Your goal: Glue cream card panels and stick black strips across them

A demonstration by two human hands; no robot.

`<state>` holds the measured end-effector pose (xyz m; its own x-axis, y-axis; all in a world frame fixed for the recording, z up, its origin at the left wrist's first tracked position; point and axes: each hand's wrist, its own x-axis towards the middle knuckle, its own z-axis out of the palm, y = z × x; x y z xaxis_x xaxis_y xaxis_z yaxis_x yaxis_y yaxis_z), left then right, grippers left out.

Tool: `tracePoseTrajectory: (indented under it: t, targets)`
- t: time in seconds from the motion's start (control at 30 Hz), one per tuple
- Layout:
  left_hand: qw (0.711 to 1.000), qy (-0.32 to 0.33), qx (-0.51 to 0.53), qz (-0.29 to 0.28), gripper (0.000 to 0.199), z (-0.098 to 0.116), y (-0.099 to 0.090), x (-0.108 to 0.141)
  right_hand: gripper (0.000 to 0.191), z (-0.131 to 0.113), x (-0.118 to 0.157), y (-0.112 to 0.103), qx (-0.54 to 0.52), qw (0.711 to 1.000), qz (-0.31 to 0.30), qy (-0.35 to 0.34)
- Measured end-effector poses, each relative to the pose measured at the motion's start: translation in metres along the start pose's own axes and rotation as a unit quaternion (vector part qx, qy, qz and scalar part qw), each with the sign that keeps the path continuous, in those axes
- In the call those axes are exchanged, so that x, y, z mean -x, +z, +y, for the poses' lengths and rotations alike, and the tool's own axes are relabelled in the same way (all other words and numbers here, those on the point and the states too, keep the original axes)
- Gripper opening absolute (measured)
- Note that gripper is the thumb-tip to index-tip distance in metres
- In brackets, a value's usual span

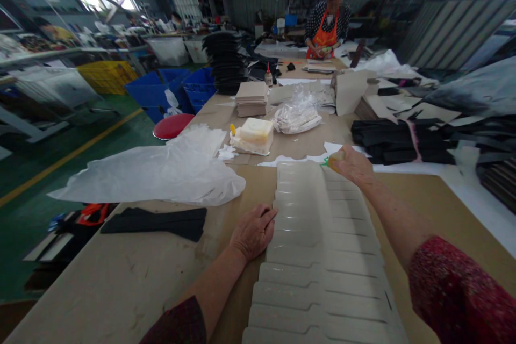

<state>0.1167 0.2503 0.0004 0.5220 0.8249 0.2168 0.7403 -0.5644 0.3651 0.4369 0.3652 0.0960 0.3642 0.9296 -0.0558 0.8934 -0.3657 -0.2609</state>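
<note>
While right hand [355,165] grips small yellow tool [336,160], green tip at far end of overlapped grey sheets [298,258], left hand [253,232] rests half-curled at their left edge; can't tell if pinching or just steadying. Sheets lie staggered down table [80,285], between forearms. Shiny patches on left part; looks like coating step, my read. Best: light, even strokes, exposed bands only; steady left-side pressure so stack doesn't creep; fingers off shiny areas; plastic film [161,172] and black strips [155,223] well clear.
</note>
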Motion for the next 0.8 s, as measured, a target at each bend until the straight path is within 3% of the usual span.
tracePoseTrajectory:
  t: [0.17, 0.47, 0.8]
  targets:
    - [1.0, 0.005, -0.002, -0.002, 0.035, -0.001, 0.001, -0.001, 0.035, 0.002, 0.001, 0.0, 0.006, 1.0, 0.0, -0.002]
    - [1.0, 0.005, 0.007, -0.002, 0.036, -0.003, 0.001, -0.001, 0.039, 0.037, -0.006, -0.01, 0.017, 0.999, 0.022, 0.046]
    - [1.0, 0.004, 0.005, -0.008, 0.036, -0.003, 0.0, -0.001, 0.043, 0.057, -0.006, -0.017, 0.013, 0.998, 0.02, 0.065]
